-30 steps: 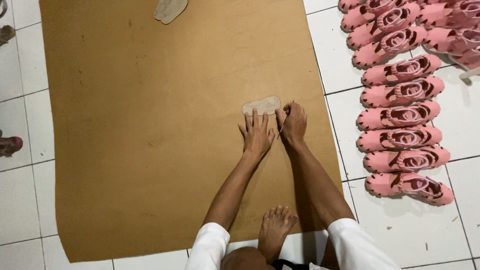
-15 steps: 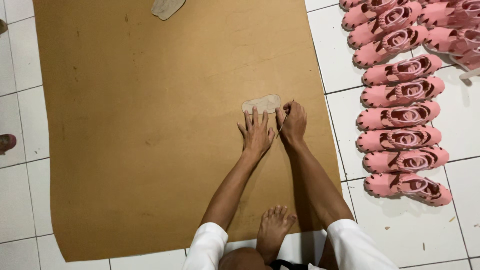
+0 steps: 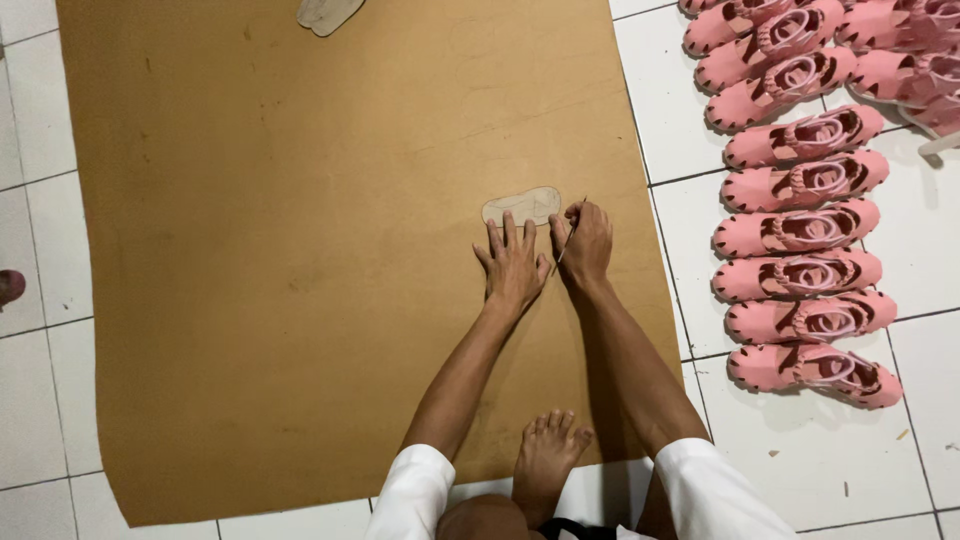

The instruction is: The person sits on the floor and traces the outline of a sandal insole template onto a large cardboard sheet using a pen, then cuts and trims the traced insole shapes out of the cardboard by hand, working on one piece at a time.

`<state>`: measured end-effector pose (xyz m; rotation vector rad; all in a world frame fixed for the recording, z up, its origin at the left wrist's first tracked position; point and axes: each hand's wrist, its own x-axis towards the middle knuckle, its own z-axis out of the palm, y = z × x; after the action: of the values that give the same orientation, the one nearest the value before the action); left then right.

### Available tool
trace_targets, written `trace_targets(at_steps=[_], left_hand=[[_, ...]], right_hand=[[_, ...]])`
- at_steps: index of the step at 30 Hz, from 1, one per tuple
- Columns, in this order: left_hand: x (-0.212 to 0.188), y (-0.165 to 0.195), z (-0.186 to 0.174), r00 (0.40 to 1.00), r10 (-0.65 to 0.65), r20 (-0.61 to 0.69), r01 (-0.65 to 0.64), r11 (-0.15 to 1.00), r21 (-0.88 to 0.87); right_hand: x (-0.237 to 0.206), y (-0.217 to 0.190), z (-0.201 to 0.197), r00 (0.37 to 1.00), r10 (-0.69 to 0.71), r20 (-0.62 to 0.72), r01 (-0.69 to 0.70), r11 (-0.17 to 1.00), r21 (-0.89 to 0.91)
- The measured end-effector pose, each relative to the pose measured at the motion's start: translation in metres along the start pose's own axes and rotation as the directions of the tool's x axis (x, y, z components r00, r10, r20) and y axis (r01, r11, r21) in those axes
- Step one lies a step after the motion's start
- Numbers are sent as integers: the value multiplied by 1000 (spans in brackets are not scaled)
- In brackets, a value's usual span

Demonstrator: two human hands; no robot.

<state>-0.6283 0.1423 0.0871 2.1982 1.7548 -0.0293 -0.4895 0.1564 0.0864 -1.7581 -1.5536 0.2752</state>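
Nearest, a bare foot (image 3: 545,455) rests on the lower edge of a large brown board sheet (image 3: 300,300) — matte, flat, rectangular — laid on the white tiled floor (image 3: 30,400). The left hand (image 3: 512,265) lies flat, fingers spread, fingertips pressing a pale sole-shaped template (image 3: 522,206). The right hand (image 3: 583,243), fingers pinched on a thin pen-like tool (image 3: 567,240) — its kind unclear — sits at the template's right end. Rightward, glossy pink sandals (image 3: 800,240) lie in a row, cut off at top.
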Motion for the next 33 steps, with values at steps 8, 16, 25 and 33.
trace_targets(at_steps=[8, 16, 25, 33], left_hand=[[1, 1, 2, 1000, 4, -11, -4, 1000, -3], [1, 1, 0, 1000, -14, -4, 13, 998, -68], [1, -1, -1, 1000, -1, -24, 0, 1000, -29], [5, 6, -13, 999, -4, 36, 0, 995, 97]], right_hand=[[0, 0, 1, 1000, 4, -14, -4, 1000, -6], [1, -2, -2, 1000, -8, -7, 8, 1000, -5], [0, -4, -3, 1000, -20, -7, 19, 1000, -17], [4, -11, -9, 967, 251, 50, -256, 941, 222]])
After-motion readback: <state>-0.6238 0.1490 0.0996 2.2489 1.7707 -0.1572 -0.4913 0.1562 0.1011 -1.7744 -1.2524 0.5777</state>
